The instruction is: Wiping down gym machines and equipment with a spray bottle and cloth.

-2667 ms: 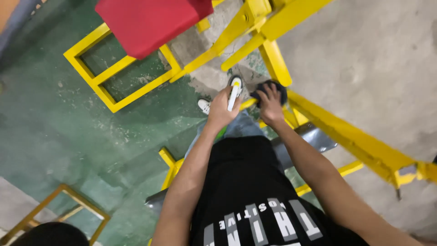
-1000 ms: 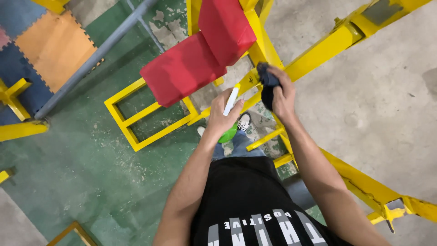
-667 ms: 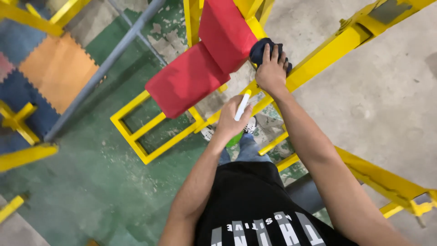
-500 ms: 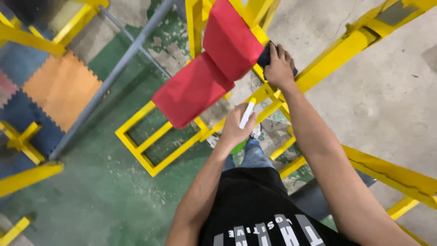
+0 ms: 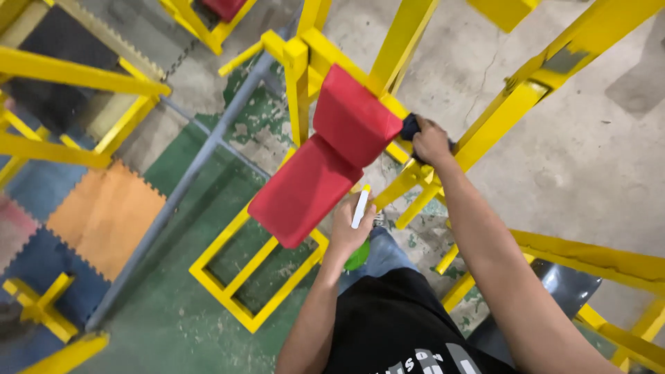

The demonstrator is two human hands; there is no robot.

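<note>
Yellow frame (image 5: 409,41): painted metal bars that cross and lean, with chips in the paint. It is the biggest thing here, and every place below is told from it.
Red pads (image 5: 325,163): two soft red pads fixed to the frame, one tilted above the other, both smooth.
Floor (image 5: 166,291): green paint worn down to grey, under the frame. It looks rough and dusty.
Risk, foot: bars lie low by the person's legs, so I think a step could catch on one and trip them.
Risk, spray: the bottle points toward the pads, so a squeeze may wet the red pad and not the bar.
Risk, cloth: it could slip off the sloping bar if the push is light.
Right hand (image 5: 431,140): closed over the cloth, pressing it on a frame bar just right of the upper pad.
Left hand (image 5: 350,232): wrapped around the bottle, below the lower pad and close to the frame.
Cloth (image 5: 410,127): dark and bunched up, mostly hidden under the fingers.
Bottle (image 5: 359,246): green body with a white top, small and half hidden.
</note>
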